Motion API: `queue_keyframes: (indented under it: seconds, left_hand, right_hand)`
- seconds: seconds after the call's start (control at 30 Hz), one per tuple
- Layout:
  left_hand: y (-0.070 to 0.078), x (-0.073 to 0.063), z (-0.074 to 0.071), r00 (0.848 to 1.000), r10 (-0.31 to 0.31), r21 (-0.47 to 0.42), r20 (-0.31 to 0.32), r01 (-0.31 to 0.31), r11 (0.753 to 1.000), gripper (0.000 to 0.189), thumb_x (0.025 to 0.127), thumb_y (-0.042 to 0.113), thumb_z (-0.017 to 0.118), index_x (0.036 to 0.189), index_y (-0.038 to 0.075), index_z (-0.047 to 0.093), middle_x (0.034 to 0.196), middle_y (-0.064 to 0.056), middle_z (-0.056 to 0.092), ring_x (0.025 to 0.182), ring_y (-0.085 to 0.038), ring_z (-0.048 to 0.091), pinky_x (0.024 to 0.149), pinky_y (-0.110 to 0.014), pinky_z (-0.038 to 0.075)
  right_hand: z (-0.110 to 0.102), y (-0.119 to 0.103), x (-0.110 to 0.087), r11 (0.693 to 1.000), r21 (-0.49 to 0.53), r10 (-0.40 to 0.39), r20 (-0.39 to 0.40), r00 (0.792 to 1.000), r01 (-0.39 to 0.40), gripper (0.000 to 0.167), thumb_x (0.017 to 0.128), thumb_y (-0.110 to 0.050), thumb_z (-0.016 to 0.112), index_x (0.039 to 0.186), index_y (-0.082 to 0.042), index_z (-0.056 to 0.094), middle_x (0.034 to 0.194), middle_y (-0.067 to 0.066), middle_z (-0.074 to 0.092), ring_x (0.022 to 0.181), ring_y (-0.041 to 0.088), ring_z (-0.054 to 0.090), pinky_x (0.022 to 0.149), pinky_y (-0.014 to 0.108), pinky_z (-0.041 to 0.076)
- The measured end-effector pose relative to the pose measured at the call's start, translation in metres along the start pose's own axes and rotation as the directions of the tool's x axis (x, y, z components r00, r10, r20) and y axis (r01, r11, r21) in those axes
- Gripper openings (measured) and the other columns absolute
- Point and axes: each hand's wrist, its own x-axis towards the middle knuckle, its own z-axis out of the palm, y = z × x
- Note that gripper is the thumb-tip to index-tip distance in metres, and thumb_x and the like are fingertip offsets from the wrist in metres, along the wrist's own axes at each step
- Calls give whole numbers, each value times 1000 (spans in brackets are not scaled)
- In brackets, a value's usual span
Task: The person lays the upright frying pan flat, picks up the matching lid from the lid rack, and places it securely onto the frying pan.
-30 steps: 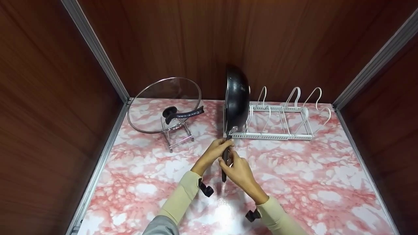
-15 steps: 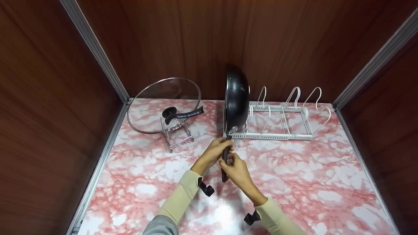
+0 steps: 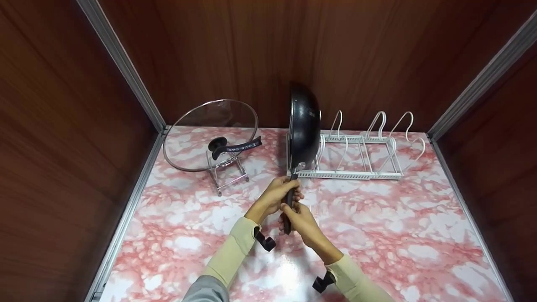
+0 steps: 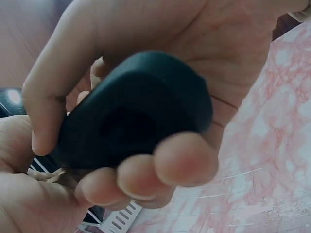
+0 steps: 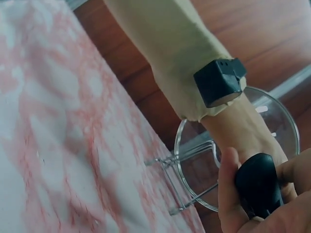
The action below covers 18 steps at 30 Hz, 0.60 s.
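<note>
The right hand (image 3: 303, 219) had wrapped farther round the handle (image 3: 289, 198), apparently firming the hold; the left hand (image 3: 275, 193) gripped its far part, the pan (image 3: 306, 130) on edge at the left end of the rack (image 3: 351, 176).

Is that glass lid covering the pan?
No, the head view shows the glass lid at the small wire stand, with a gap between it and the pan.

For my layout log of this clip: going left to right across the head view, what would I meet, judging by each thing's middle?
Glass lid → left hand → pan → white rack.
</note>
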Motion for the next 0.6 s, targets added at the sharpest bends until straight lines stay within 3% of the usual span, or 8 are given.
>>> queue_keyframes:
  seconds: [0.33, 0.6]
  left_hand:
    - [0, -1, 2, 999, -37, -15, 0, 37, 999, 10, 100, 14, 60, 97, 9, 52, 71, 5, 54, 52, -7, 55, 46, -20, 48]
    - [-3, -1, 4, 999, -45, 1, 16, 45, 999, 20, 101, 20, 59, 83, 14, 54, 64, 7, 53, 51, -7, 56, 49, -20, 48]
  right_hand:
    - [6, 5, 3, 991, 116, 65, 62, 996, -72, 22, 108, -19, 50, 102, 1, 57, 68, 1, 61, 52, 8, 57, 49, 23, 50]
    - [11, 4, 6, 968, 217, 107, 77, 991, -121, 20, 103, -18, 49, 84, -11, 51, 61, -5, 48, 49, 7, 47, 44, 20, 41]
